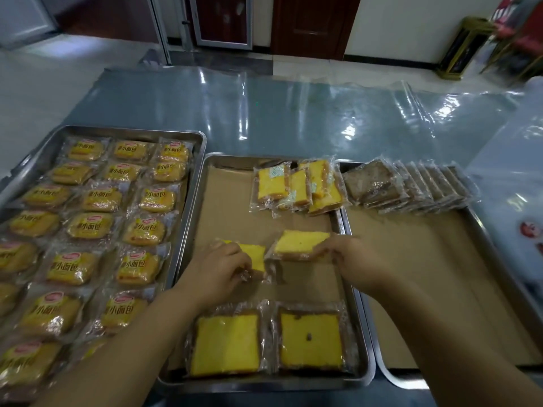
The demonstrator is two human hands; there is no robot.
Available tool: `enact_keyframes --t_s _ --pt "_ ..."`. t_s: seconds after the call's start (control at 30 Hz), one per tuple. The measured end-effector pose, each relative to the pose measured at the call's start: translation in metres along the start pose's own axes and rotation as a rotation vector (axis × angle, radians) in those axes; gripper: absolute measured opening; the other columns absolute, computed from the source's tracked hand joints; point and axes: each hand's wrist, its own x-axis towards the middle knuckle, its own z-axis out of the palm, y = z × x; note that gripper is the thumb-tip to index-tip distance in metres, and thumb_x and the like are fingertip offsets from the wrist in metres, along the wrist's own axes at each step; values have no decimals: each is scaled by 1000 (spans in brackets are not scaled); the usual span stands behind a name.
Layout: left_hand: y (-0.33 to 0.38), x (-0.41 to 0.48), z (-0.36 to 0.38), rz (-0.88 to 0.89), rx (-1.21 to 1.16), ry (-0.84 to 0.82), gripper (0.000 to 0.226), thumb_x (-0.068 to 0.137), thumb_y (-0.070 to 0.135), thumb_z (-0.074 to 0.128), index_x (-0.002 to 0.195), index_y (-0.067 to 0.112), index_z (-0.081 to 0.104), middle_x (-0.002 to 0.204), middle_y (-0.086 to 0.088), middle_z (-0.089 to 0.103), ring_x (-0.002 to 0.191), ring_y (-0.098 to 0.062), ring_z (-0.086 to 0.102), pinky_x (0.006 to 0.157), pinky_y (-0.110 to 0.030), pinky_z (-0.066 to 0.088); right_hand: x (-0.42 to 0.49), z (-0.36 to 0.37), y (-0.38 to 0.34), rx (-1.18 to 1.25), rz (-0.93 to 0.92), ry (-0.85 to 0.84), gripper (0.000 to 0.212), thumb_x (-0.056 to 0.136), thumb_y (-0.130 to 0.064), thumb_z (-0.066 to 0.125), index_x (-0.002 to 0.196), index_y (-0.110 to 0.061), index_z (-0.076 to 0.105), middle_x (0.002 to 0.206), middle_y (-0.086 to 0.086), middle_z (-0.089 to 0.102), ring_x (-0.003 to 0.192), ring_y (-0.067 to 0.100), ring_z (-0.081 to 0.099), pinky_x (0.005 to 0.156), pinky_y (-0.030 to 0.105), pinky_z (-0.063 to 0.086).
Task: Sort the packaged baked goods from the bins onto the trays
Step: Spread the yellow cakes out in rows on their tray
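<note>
On the film-covered surface (293, 113), the middle tray (192, 224) is only partly filled, with two wrapped cake slices (224, 345) laid flat in its near row. Just beyond that row, over bare paper, the left slice (254, 257) is pinched by the left hand (217, 271) and the right slice (299, 243) by the right hand (349, 259). Fingers are curled on the wrappers, and the slices are held side by side, nearly touching.
</note>
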Motion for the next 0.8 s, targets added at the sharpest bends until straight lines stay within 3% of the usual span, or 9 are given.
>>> enact_keyframes --t_s 0.13,0.27,0.43,0.57,0.8 --pt "-1 -9 12 -52 -49 -113 30 85 39 60 113 28 61 112 9 53 108 -14 44 96 -31 34 -6 6 5 -171 150 -240 43 81 8 48 107 -20 68 106 6 63 81 12 53 65 21 41" --pt "4 -10 20 -94 -67 -32 38 89 36 57 125 23 57 130 3 49 123 -18 37 105 -31 27 -2 18 -3 -152 215 -137 37 89 -6 51 121 -21 59 125 5 55 106 20 55 82 27 46" --pt "7 -11 29 -199 -13 -78 43 94 42 46 135 32 46 148 4 32 136 -18 21 108 -31 24 12 45 -15 -219 159 -134 46 97 -33 47 142 -27 38 150 6 29 139 25 19 108 41 31" --pt "4 -17 31 -242 -9 -50 41 92 41 49 132 31 50 146 2 36 134 -21 24 109 -32 22 14 59 -12 -313 182 -224 46 97 -41 41 142 -32 37 157 3 13 144 28 3 113 43 18" --pt "0 -31 31 -286 9 -64 43 90 48 50 131 36 50 144 8 36 131 -18 25 104 -36 26 -16 69 -6 -273 114 -151 43 94 -38 51 136 -34 45 155 -1 21 144 23 7 115 41 18"
